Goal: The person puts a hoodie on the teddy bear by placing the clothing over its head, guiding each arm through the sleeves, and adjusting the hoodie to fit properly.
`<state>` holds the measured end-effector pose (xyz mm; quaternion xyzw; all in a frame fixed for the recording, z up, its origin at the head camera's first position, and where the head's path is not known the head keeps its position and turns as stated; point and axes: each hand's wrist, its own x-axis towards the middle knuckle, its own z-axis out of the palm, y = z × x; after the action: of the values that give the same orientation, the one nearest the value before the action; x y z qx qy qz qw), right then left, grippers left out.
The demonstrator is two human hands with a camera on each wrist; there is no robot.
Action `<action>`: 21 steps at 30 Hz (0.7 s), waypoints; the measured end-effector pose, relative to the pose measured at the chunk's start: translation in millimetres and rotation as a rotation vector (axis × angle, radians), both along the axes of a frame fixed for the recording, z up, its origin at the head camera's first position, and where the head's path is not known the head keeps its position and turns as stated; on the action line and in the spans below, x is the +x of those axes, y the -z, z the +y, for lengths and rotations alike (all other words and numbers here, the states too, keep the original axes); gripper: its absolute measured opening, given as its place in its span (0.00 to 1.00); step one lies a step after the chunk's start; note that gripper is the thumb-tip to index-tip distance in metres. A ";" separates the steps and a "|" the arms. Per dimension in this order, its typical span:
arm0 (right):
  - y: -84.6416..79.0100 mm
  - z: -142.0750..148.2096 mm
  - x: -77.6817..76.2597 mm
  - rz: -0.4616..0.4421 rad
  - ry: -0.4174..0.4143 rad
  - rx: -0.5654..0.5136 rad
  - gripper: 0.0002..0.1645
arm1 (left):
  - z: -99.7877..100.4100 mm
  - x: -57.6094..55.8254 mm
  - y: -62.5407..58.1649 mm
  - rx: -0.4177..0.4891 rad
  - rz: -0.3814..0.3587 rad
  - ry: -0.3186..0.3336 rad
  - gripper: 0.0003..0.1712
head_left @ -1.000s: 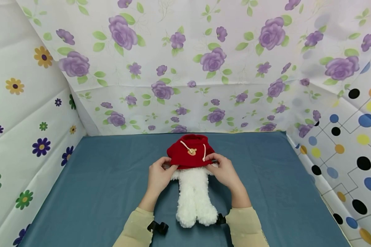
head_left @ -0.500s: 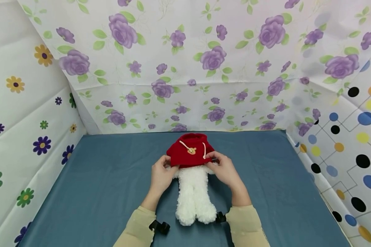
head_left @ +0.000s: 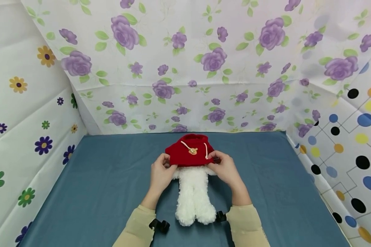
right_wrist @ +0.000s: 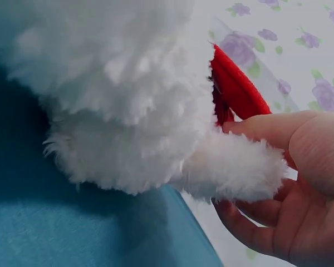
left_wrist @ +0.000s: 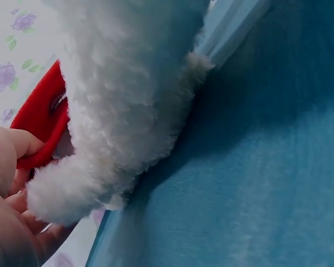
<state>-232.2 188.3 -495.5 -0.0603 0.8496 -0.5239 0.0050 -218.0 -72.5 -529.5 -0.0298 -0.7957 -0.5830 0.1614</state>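
A white fluffy plush toy (head_left: 194, 193) lies on the table, its legs toward me. A small red hoodie (head_left: 180, 155) with a bear patch and white drawstrings covers its head, which is hidden. My left hand (head_left: 163, 174) pinches the hoodie's left hem corner between thumb and fingers. On the other side, my right hand (head_left: 225, 169) pinches the right hem corner. In the left wrist view, the plush arm (left_wrist: 72, 186) pokes out just below the red hem, close to the fingers. The right wrist view has the other plush arm (right_wrist: 234, 167) beside my thumb and fingers.
Blue-grey cloth covers the table (head_left: 111, 178). A curtain (head_left: 179, 68) with purple flowers hangs behind the far edge. Patterned sheets stand at the left (head_left: 31, 103) and right (head_left: 352, 144). Black mounts (head_left: 159, 226) sit at my wrists.
Both hands keep their pinch on the hoodie hem. The hem is drawn a little wider and straighter, its left side shifting slightly left. The plush toy stays nearly in place.
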 end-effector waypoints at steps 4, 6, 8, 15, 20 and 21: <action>-7.1 -0.1 -5.8 -0.008 -0.017 0.013 0.10 | -0.6 -3.2 -5.9 0.027 0.013 0.034 0.19; -12.7 -0.2 -10.5 -0.017 -0.038 0.013 0.11 | -1.8 -6.2 -10.0 0.038 0.025 0.058 0.24; -19.0 1.4 -15.2 -0.024 -0.062 0.014 0.13 | -2.3 -9.8 -16.1 0.041 0.045 0.077 0.24; -42.6 4.6 -36.3 -0.072 -0.130 -0.037 0.15 | -4.5 -26.0 -41.2 -0.066 0.050 0.113 0.10; -53.5 0.9 -54.4 -0.086 -0.142 0.028 0.16 | -8.9 -42.0 -54.1 -0.126 0.049 0.141 0.12; -54.3 -0.4 -58.3 -0.076 -0.144 0.040 0.15 | -9.5 -45.2 -56.1 -0.138 0.049 0.138 0.13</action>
<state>-290.5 187.9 -441.2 -0.1012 0.8526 -0.5070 0.0760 -263.1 -82.0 -473.4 -0.1100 -0.8259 -0.5355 0.1380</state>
